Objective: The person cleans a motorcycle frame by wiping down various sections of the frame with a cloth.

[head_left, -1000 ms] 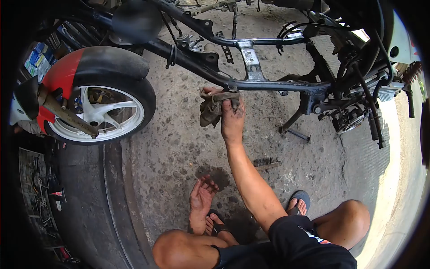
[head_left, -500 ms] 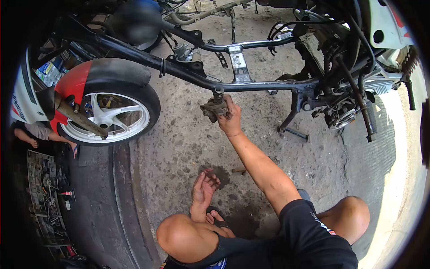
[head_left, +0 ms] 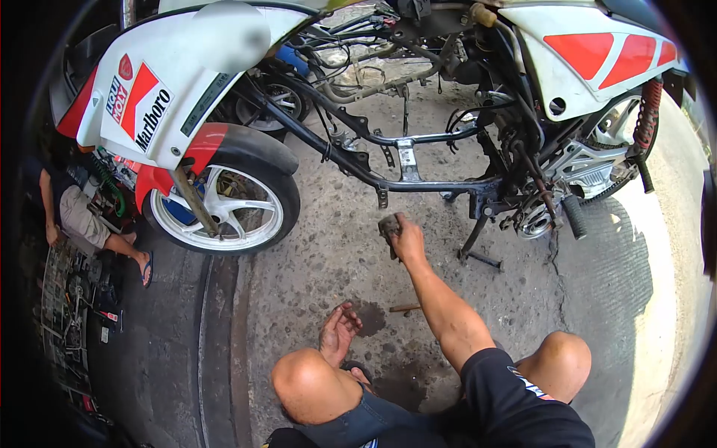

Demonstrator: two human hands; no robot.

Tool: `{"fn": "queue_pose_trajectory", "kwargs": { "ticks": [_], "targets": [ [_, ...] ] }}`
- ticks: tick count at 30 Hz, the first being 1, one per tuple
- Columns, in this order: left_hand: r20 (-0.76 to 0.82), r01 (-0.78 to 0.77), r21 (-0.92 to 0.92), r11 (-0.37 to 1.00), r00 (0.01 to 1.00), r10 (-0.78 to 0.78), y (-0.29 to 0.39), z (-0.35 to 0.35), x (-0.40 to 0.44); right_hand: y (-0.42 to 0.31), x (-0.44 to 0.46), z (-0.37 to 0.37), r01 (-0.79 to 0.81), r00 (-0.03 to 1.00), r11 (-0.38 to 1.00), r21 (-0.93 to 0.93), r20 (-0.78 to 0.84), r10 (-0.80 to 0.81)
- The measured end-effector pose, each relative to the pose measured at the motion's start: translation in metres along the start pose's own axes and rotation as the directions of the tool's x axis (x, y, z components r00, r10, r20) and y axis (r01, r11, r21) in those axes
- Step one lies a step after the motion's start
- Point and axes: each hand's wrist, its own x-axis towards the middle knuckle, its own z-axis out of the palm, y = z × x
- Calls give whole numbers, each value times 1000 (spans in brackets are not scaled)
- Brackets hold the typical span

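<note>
A dirty, dark rag is bunched in my right hand, its fingers closed round it. That hand is just below the black frame tube of a motorcycle, apart from it, near a small hanging bracket. A bare metal cross plate joins the two frame tubes above. My left hand rests low beside my bent knee, palm up, fingers apart and a little curled, with nothing in it. A brush, only its wooden handle showing, lies on the ground between my hands, partly behind my right forearm.
The front wheel and white fairing are at the left. A kickstand and the engine-side parts with a footpeg are at the right. Another person's leg and a parts tray are at far left.
The view has tilted up and shows more of the motorcycle. My right hand has come down from the frame tube with the rag. My left hand has stayed low by my knee.
</note>
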Motion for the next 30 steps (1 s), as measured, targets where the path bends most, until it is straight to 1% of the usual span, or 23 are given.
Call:
{"fn": "queue_pose_trajectory", "kwargs": {
  "ticks": [1,2,3,4,6,7,9,10,13,14,15,16,17,18,19,20,22,23,24,26,28,29,30],
  "targets": [
    [-2,28,-11,1000,1000,-28,-3,0,-2,17,-20,2,-55,997,996,-75,46,58],
    [5,53,-21,998,999,-53,-3,1,2,35,-39,10,-108,990,994,-4,-96,108],
    [-5,42,16,999,999,-42,3,9,4,36,-45,7,-147,960,987,71,-230,159],
    [-13,24,45,999,1000,-24,11,12,7,40,-42,7,-308,895,891,334,-216,390],
    [-24,-60,78,995,998,62,34,23,15,40,-28,10,-297,837,868,398,-329,438],
    [-48,-46,71,996,998,49,42,29,16,28,-24,10,-210,849,847,488,-338,405],
    [37,-171,67,983,985,169,63,43,25,-35,-9,0,-1,880,773,634,-367,301],
    [35,-172,72,982,985,170,65,47,24,-53,-1,4,-1,879,770,638,-366,305],
    [128,-135,86,987,984,123,60,56,23,-85,25,35,13,899,702,712,-316,303],
    [118,-130,92,987,986,119,51,49,21,-90,31,53,11,835,595,804,-335,437],
    [61,-67,55,996,996,64,44,39,24,-90,40,74,16,749,469,883,-321,579],
    [15,-10,7,1000,1000,10,38,31,25,-91,46,84,5,742,461,887,-312,593],
    [10,-27,-11,1000,1000,27,34,23,27,-94,48,91,75,729,199,977,-190,657],
    [-7,-22,-7,1000,1000,22,36,18,29,-111,47,82,148,726,-76,986,-56,685],
    [-28,-46,-13,999,999,46,39,13,29,-122,37,64,-39,702,-171,985,149,696],
    [-54,-67,-22,998,996,65,40,8,26,-110,33,68,-55,689,-175,983,164,706],
    [-91,-64,-41,997,994,60,43,1,24,-72,17,80,-174,810,217,960,14,587],
    [-90,-75,-58,996,994,69,44,0,27,-35,8,95,-347,802,469,812,-2,598],
    [-80,-68,-59,996,995,63,44,-2,31,-6,-1,106,-429,769,472,770,37,638],
    [-127,-42,-81,996,991,31,39,-4,31,38,-9,104,-529,755,476,703,132,642],
    [-115,-28,-75,997,993,19,38,3,34,58,12,96,-331,821,470,818,4,571],
    [-123,-18,-67,998,992,9,35,4,32,60,29,83,-358,815,502,787,0,580],
    [-121,-16,-70,997,993,7,32,2,33,55,48,67,-277,893,743,610,-122,433]
  ]
}}
